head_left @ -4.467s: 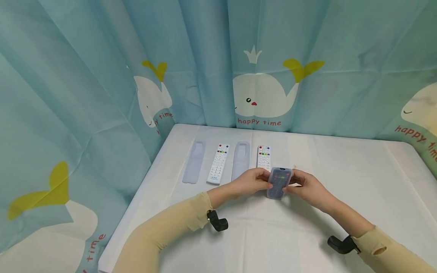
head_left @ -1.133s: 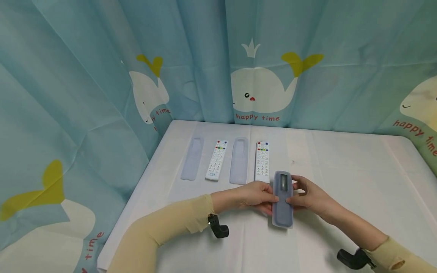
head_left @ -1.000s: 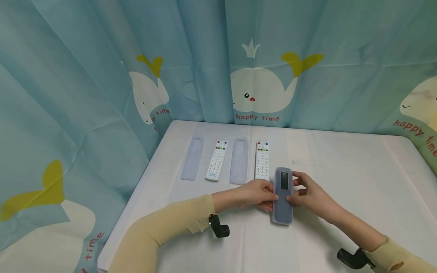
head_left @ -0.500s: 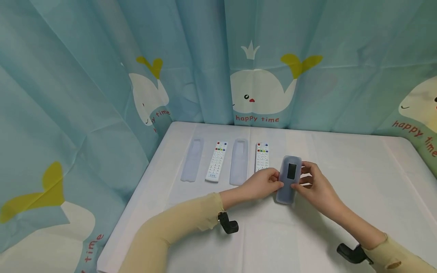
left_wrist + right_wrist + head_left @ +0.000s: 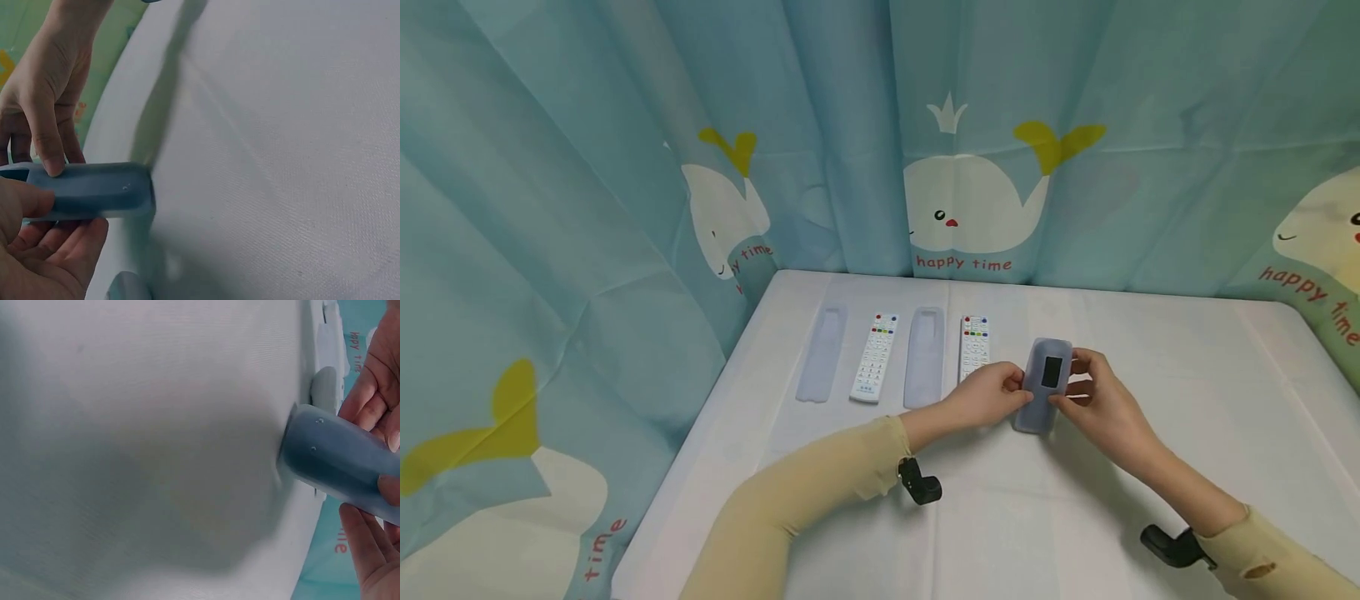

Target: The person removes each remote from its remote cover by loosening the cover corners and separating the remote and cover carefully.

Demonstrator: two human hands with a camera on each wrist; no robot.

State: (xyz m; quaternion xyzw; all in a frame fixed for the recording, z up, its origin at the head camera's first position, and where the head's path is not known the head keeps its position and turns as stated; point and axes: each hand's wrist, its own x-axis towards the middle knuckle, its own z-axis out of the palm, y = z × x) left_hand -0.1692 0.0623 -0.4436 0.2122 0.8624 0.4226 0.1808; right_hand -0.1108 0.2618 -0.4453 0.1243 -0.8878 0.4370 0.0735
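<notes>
In the head view, a remote control in a translucent bluish cover (image 5: 1037, 410) is held upright and slightly tilted, its back towards me. A dark rectangular opening shows in the cover's upper half. My left hand (image 5: 987, 393) pinches its left edge between thumb and fingers. From the other side, my right hand (image 5: 1103, 408) pinches the right edge, thumb on the back face. The covered remote's rounded lower end (image 5: 119, 192) points at the tabletop in the left wrist view. Both thumbs also appear on it in the right wrist view, with the cover (image 5: 331, 456) at the right.
Left of the hands lie a white remote control (image 5: 974, 342), an unfilled translucent cover (image 5: 924, 367), another white remote (image 5: 874, 358) and another cover (image 5: 822, 358), in a row on the white table (image 5: 1187, 400). A blue whale-print curtain (image 5: 850, 167) hangs behind and to the left.
The covered remote has been turned from its button side to its back. Over the last second both hands have carried it away from me and rightwards, tilting it.
</notes>
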